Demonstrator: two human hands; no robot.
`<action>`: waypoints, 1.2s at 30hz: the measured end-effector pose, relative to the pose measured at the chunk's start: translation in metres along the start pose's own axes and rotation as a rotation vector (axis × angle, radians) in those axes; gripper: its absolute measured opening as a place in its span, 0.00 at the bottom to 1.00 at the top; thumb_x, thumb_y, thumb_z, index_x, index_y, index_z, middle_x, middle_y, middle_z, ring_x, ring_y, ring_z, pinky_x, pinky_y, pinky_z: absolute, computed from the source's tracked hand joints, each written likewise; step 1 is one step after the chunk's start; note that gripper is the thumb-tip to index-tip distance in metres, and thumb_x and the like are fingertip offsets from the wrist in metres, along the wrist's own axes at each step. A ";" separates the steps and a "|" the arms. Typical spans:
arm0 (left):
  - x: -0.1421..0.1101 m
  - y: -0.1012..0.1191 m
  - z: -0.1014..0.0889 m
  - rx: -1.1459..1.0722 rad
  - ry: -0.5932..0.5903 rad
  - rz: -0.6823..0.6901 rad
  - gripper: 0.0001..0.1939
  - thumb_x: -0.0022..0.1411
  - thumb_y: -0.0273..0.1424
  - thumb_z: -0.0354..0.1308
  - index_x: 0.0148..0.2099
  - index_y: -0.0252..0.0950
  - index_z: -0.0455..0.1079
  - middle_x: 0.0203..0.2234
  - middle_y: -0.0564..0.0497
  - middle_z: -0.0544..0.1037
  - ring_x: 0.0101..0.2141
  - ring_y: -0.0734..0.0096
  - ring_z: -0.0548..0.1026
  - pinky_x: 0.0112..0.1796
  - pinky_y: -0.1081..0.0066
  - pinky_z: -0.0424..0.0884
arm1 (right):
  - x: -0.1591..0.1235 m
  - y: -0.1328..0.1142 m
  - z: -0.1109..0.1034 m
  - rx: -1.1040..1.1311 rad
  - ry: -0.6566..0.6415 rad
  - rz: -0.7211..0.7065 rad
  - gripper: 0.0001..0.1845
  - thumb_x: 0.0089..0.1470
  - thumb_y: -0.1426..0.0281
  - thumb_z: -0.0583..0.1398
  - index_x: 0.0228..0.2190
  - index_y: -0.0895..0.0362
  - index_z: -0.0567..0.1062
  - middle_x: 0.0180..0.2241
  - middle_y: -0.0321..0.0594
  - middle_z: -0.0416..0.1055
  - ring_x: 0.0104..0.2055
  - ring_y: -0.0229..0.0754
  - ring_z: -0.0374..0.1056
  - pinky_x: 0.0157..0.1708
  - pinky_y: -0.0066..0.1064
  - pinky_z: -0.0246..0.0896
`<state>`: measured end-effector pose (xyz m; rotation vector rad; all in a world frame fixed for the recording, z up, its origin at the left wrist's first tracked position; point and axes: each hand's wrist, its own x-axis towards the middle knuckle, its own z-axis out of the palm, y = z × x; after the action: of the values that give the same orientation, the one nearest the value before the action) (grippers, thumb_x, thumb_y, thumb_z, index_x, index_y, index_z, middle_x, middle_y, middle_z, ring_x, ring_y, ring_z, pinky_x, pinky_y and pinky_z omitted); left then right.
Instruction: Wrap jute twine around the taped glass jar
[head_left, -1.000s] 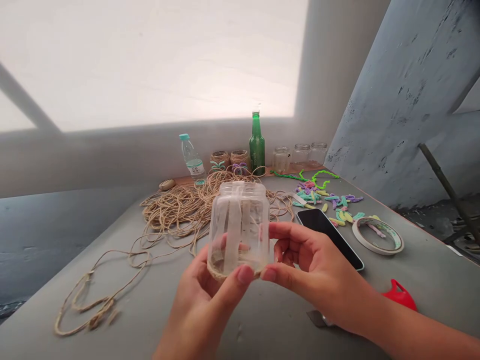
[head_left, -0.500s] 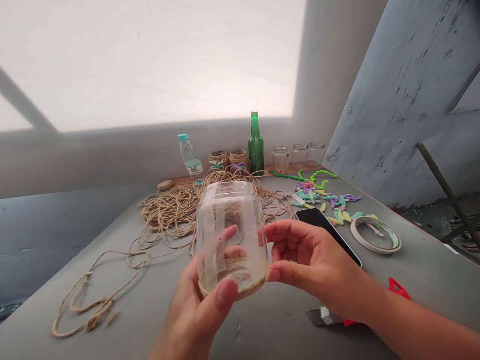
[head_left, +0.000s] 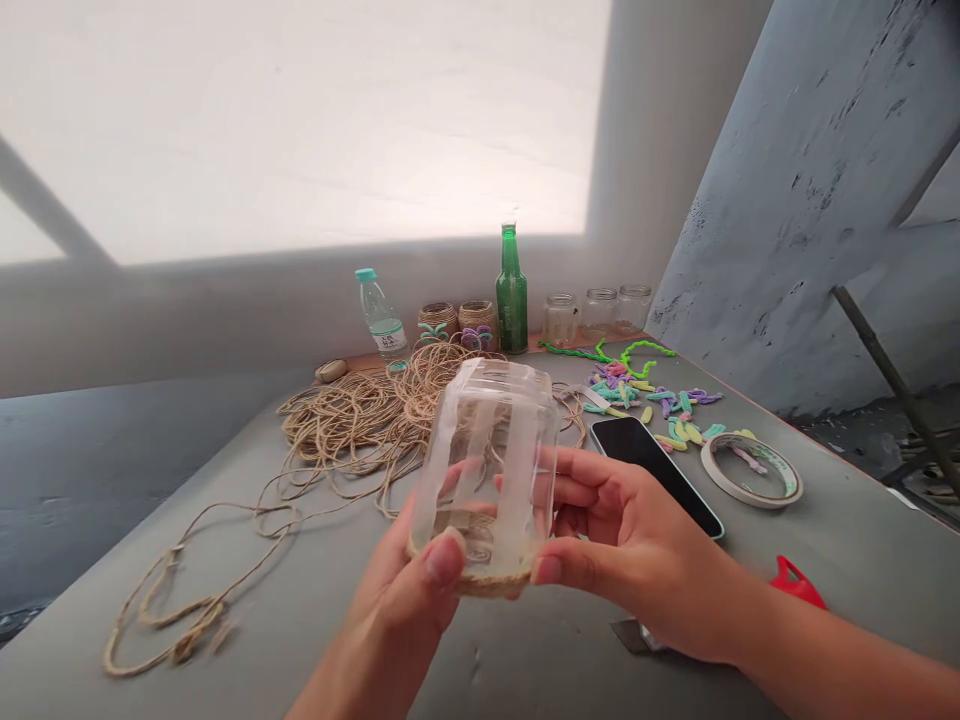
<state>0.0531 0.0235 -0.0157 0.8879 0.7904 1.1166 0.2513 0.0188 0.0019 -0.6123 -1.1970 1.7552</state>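
Note:
A clear glass jar with strips of white tape down its sides and jute twine wound round its base is held above the grey table. My left hand grips the jar's lower left, thumb on the twine band. My right hand holds the jar's lower right side, thumb pressed at the base and fingers curled behind the glass. The jar tilts slightly to the right. A long tangle of loose jute twine lies on the table behind the jar and trails to the front left.
A black phone, a roll of tape and red-handled scissors lie to the right. Coloured pipe-cleaner pieces are scattered behind. By the wall stand a water bottle, a green bottle, twine-wrapped jars and empty jars.
Both hands have turned the jar: it leaned left half a second ago and now leans right, with different tape strips facing me. My left thumb has slid along the twine base.

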 end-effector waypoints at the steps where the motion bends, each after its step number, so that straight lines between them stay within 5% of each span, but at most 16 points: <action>1: 0.000 0.000 -0.001 0.044 0.023 -0.001 0.35 0.52 0.55 0.73 0.58 0.43 0.77 0.39 0.43 0.89 0.42 0.44 0.85 0.40 0.57 0.81 | 0.001 0.001 -0.001 0.017 0.023 -0.003 0.28 0.57 0.70 0.75 0.58 0.50 0.79 0.56 0.45 0.80 0.48 0.46 0.79 0.56 0.44 0.73; 7: 0.001 -0.003 0.001 0.243 0.029 0.051 0.32 0.60 0.56 0.66 0.56 0.38 0.76 0.46 0.39 0.87 0.46 0.43 0.85 0.47 0.54 0.80 | 0.002 0.005 -0.008 -0.083 0.259 -0.026 0.32 0.49 0.70 0.79 0.56 0.49 0.80 0.51 0.42 0.82 0.52 0.50 0.79 0.58 0.45 0.73; 13: -0.005 -0.003 0.020 0.180 0.143 0.061 0.31 0.46 0.42 0.81 0.53 0.46 0.77 0.46 0.46 0.90 0.50 0.39 0.85 0.50 0.54 0.81 | 0.000 0.009 -0.008 -0.262 0.347 0.009 0.39 0.42 0.68 0.82 0.55 0.51 0.77 0.54 0.43 0.78 0.51 0.51 0.75 0.53 0.43 0.72; 22: -0.008 0.002 0.004 0.192 0.072 0.060 0.41 0.50 0.55 0.75 0.61 0.40 0.75 0.53 0.39 0.86 0.52 0.38 0.83 0.53 0.50 0.78 | -0.004 -0.004 -0.012 -0.398 0.217 -0.094 0.26 0.54 0.66 0.76 0.54 0.47 0.79 0.53 0.37 0.77 0.46 0.41 0.68 0.47 0.35 0.70; 29: 0.000 -0.009 -0.007 0.086 0.017 0.099 0.31 0.55 0.50 0.73 0.56 0.41 0.80 0.46 0.43 0.89 0.48 0.45 0.85 0.49 0.58 0.80 | 0.000 0.002 -0.021 -0.395 0.177 -0.133 0.23 0.57 0.68 0.75 0.52 0.46 0.79 0.51 0.36 0.78 0.46 0.40 0.70 0.50 0.35 0.70; 36: -0.004 0.000 0.005 -0.081 -0.187 0.029 0.23 0.58 0.48 0.72 0.52 0.43 0.85 0.42 0.46 0.89 0.44 0.52 0.85 0.49 0.62 0.79 | 0.000 -0.002 -0.016 -0.374 0.045 -0.122 0.26 0.59 0.66 0.74 0.58 0.46 0.78 0.54 0.38 0.78 0.53 0.44 0.70 0.48 0.35 0.67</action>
<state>0.0570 0.0189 -0.0130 0.9226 0.5766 1.0665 0.2642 0.0266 -0.0027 -0.7733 -1.5124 1.4188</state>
